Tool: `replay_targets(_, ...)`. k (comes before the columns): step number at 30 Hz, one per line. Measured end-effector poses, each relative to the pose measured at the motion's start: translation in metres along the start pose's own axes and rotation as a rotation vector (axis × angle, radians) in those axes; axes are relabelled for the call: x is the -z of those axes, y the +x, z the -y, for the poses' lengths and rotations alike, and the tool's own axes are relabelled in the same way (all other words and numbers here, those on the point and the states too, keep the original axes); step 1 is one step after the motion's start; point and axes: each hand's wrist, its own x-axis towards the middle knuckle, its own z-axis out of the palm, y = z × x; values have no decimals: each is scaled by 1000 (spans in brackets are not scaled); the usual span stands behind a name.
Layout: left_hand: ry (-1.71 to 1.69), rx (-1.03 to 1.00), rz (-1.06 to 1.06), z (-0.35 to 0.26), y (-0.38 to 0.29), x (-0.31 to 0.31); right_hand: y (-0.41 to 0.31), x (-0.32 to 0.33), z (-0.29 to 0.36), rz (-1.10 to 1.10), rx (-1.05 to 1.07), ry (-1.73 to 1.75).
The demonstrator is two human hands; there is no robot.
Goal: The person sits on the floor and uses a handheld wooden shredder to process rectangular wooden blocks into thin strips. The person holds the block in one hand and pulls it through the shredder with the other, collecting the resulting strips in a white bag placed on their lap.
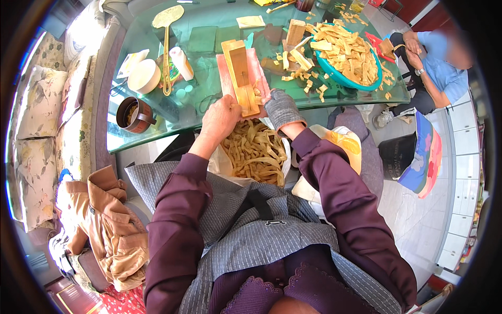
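Note:
A narrow wooden tool with a slot-like recess [238, 64] lies on a pink cloth [225, 74] at the near edge of the glass table. A broad pale strip [247, 98] covers its near end. My left hand [221, 117] is closed at the tool's near left corner, fingertips against the wood and the strip. My right hand [281, 109], in a grey fingerless glove, is at the cloth's right edge beside small curled pieces; its fingertips are partly hidden. Below my hands, a white bag [288, 159] is full of long tan strips [255, 153].
On the glass table [168, 135] are a teal basin [341, 80] heaped with pale pieces, a wooden block [295, 32], a metal mug [135, 115], a white bowl [144, 76], a white bottle [181, 63] and a yellow fly swatter [168, 51]. Another person [439, 66] sits at the right, holding a wooden piece.

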Motion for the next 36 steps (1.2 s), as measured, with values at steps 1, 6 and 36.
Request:
replay_targets(1,-6,-21,27,0,-6,1,-7,9,8,-6,-79,50)
replay_targets(6,-296,-184,168,-8,-38,10,-46,55,68,-84,368,50)
replay_targets(36,-327,-556,-261,-31,-58,21,-82,58,106,576,-496,1701)
